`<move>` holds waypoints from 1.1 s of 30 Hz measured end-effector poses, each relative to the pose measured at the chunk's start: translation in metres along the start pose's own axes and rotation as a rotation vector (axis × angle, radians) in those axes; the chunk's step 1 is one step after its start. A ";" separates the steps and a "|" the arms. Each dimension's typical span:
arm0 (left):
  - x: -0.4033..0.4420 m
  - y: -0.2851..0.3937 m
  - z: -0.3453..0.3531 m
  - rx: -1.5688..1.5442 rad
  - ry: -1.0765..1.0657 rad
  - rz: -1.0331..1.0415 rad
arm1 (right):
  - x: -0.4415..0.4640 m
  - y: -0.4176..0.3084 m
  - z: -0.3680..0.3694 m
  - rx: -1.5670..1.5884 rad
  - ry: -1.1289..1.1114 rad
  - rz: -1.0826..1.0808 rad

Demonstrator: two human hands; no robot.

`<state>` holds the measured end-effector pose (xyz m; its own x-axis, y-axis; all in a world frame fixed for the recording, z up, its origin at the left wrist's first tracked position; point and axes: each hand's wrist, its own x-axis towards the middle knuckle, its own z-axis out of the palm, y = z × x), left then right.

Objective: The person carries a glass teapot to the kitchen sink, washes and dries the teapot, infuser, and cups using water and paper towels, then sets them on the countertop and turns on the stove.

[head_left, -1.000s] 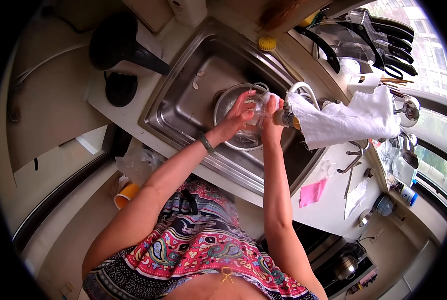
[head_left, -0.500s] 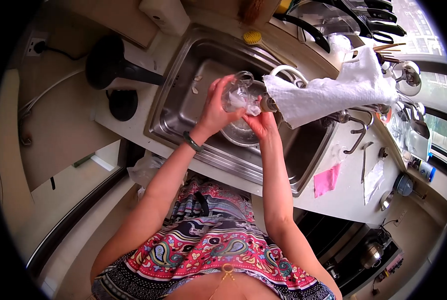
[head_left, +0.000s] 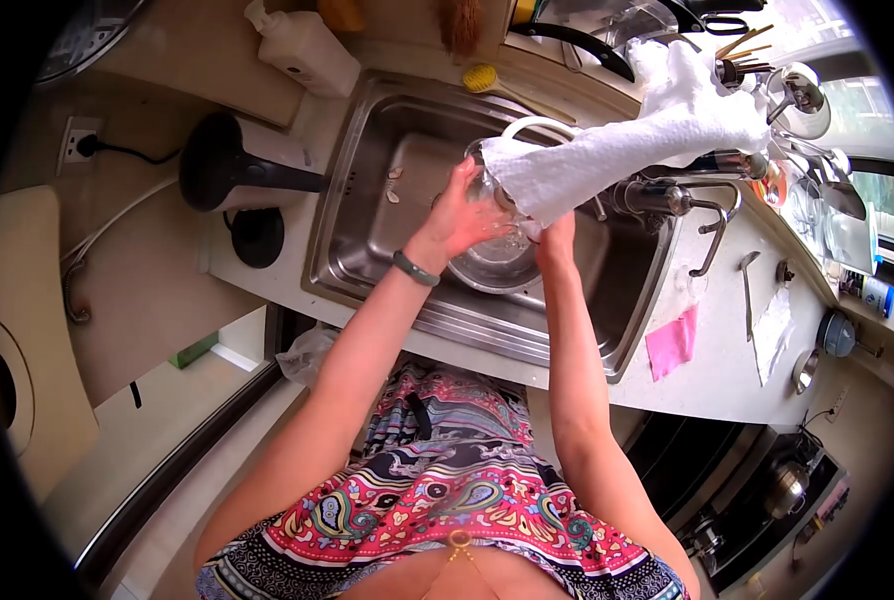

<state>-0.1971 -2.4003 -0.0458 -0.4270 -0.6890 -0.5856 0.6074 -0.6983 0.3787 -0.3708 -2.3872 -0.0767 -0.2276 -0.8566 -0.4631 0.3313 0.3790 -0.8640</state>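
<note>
Over the steel sink point(head_left: 377, 190), my left hand point(head_left: 464, 217) is wrapped round a clear glass vessel point(head_left: 479, 188), near the faucet's end. A white cloth point(head_left: 607, 165) is draped over the faucet and covers part of the glass. My right hand point(head_left: 555, 242) is just under the cloth, close to the glass; its fingers are mostly hidden. Below both hands a round metal bowl point(head_left: 497, 275) with water in it stands in the sink. Small pale scraps point(head_left: 393, 190) lie on the sink floor to the left.
A yellow-headed brush point(head_left: 480, 79) lies along the back rim. Left of the sink are a black and grey appliance point(head_left: 257, 165) and a white bottle point(head_left: 307, 52). A pink cloth point(head_left: 673, 343) is on the right counter. Black-handled knives and utensils stand at the back right.
The view has shifted and turned. The glass, turned about in my hands over the bowl, is now partly behind the white cloth. My right hand has gone further under the cloth.
</note>
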 end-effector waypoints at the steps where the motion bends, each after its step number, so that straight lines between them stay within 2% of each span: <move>1: 0.009 -0.005 0.003 -0.021 -0.084 -0.055 | 0.000 -0.007 -0.011 -0.048 -0.006 0.005; 3: 0.012 -0.012 0.007 -0.048 -0.176 -0.110 | -0.019 -0.028 -0.027 0.054 0.011 0.036; 5: -0.004 -0.021 0.010 0.242 -0.125 0.090 | -0.023 -0.033 -0.051 0.161 -0.012 0.126; 6: -0.015 -0.021 0.002 0.250 -0.227 0.137 | -0.029 -0.039 -0.053 0.215 -0.013 0.167; 7: -0.022 -0.019 -0.006 0.253 -0.231 0.136 | -0.033 -0.045 -0.054 0.270 -0.012 0.208; 9: -0.031 -0.014 -0.018 -0.329 -0.389 -0.106 | -0.030 -0.047 -0.059 0.357 -0.002 0.244; 10: -0.029 -0.012 -0.020 -0.451 -0.390 -0.126 | -0.028 -0.046 -0.060 0.437 0.001 0.285; 11: -0.026 -0.011 -0.021 -0.443 -0.387 -0.131 | -0.021 -0.044 -0.067 0.489 -0.028 0.292; 13: -0.021 -0.004 -0.014 -0.253 -0.241 -0.161 | -0.009 -0.051 -0.080 0.625 -0.133 0.298; 14: -0.015 -0.007 -0.015 -0.019 -0.221 -0.167 | -0.001 -0.056 -0.089 0.742 -0.109 0.246; 15: -0.017 -0.007 -0.007 -0.020 -0.218 -0.176 | 0.001 -0.064 -0.095 0.821 -0.149 0.231; 17: -0.024 -0.001 0.017 0.993 -0.076 0.204 | -0.013 -0.062 -0.085 0.740 -0.108 0.180; 19: -0.024 -0.005 0.008 1.276 -0.082 0.543 | -0.026 -0.058 -0.080 0.622 -0.077 0.113; 21: -0.042 -0.005 0.003 1.890 0.329 0.565 | -0.026 -0.044 -0.084 0.434 -0.170 0.057; 23: -0.051 -0.002 -0.002 1.882 0.384 0.555 | -0.028 -0.030 -0.085 0.174 -0.039 0.141; 25: -0.063 0.003 0.004 1.842 0.437 0.573 | -0.027 -0.007 -0.090 0.267 -0.150 0.168; 27: -0.072 0.003 0.010 1.882 0.463 0.571 | -0.029 0.004 -0.090 -0.070 -0.079 0.189; 33: -0.089 -0.006 0.017 1.853 0.482 0.597 | -0.020 0.061 -0.094 -0.389 0.215 0.070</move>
<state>-0.1746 -2.3379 0.0164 -0.0983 -0.9881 -0.1181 -0.8549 0.0231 0.5183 -0.4324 -2.3141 -0.1391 -0.4159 -0.7473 -0.5182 -0.0068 0.5723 -0.8200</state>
